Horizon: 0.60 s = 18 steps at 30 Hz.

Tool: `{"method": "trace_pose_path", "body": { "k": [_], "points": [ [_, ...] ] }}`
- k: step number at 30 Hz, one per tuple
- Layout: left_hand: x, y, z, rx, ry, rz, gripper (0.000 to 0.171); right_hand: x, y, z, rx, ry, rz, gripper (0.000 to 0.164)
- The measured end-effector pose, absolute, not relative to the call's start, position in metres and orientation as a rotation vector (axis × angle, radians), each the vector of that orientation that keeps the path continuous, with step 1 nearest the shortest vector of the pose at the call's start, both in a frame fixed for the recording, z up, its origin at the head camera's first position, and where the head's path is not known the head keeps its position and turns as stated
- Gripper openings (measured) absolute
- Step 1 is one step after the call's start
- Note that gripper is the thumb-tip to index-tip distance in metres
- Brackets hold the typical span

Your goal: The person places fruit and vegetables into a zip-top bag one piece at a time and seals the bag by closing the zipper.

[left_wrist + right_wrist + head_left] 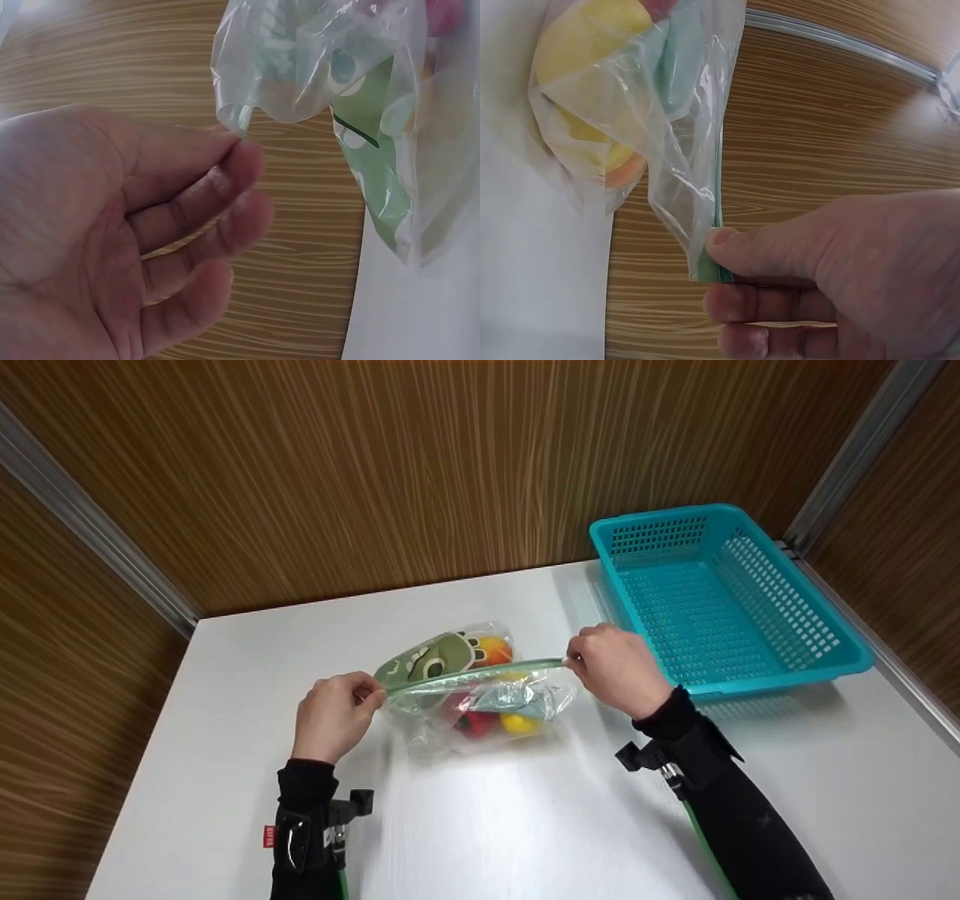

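Note:
A clear zip bag [442,735] with a green cartoon face printed on it lies on the white table, its green zip edge stretched between my hands. Through the plastic show a red item [477,723], a yellow item [520,723] and an orange-yellow one [493,651]. My left hand [330,716] pinches the left end of the zip edge between thumb and index finger; its other fingers curl loosely in the left wrist view. At the opposite end, my right hand [619,667] pinches the corner, thumb on top, as the right wrist view shows.
A turquoise plastic basket [742,630] with perforated sides stands at the back right, close beyond the right hand. Wood-grain panels [390,472] wall the white table [247,675] at the back and both sides.

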<state>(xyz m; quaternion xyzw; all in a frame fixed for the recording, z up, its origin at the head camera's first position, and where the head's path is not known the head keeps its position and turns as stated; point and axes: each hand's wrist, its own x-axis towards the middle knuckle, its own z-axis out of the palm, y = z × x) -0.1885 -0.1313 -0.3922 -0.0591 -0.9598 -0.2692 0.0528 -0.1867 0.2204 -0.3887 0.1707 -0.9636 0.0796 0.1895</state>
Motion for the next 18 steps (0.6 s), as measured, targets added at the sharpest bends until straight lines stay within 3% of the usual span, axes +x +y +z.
{"method": "trace_pose_path", "body": {
  "k": [18],
  "points": [
    [-0.189,-0.129,-0.400,-0.237,-3.185,-0.791,0.009,-0.194,0.213,-0.411,0.486,-2.859,0.154,0.010]
  ]
}}
